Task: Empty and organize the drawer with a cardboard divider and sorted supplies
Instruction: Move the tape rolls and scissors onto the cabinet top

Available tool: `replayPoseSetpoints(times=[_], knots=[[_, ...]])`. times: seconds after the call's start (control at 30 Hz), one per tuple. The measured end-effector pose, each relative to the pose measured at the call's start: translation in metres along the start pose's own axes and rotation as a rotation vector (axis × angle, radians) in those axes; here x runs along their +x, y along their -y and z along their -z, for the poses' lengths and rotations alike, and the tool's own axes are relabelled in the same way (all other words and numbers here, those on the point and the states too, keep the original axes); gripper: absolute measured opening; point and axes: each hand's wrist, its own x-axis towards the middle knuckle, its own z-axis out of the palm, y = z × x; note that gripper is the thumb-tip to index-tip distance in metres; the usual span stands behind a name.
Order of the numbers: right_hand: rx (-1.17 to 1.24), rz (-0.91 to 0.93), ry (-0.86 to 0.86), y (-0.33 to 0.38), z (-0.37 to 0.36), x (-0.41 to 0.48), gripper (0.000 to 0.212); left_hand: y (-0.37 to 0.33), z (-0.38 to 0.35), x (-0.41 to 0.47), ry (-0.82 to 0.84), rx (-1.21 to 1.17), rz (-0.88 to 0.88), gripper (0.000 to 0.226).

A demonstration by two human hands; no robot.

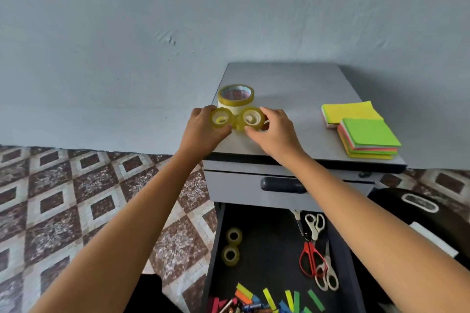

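Your grey cabinet top (300,89) carries a large tape roll (235,99) at its left edge and two sticky-note stacks (361,129) at right; cabinet stands on patterned tile floor (76,198).

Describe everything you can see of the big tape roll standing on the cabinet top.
The big tape roll lies flat, hole up, near the left front corner of the grey cabinet top. It looks like two stacked rolls: a yellowish clear one with a red-printed core over a white one. Small tape rolls held by both hands partly hide its base; contact cannot be told.
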Motion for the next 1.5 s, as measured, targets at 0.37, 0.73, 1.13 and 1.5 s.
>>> replayPoseSetpoints(times=[0.37, 0.73, 1.13, 1.5], knots=[[-0.175, -0.218, 0.012, -0.015, -0.034, 0.039, 0.044, 0.012, -0.018, 0.034, 0.113, 0.027, 0.014, 0.045], [-0.167, -0.164, -0.032, -0.027, -0.038, 0.032, 0.053, 0.027, -0.02, 0.029, 0.081, -0.108, 0.104, 0.069], [-0.14, -0.163, -0.096, -0.029, -0.04, 0.033, 0.053, 0.03, -0.023, 0.032, 0.048, -0.084, 0.08, 0.059], [0.043, 0.028, -0.221, -0.035, -0.018, -0.008, 0.054, 0.005, -0.006, -0.019, -0.179, -0.107, 0.017, 0.052]])
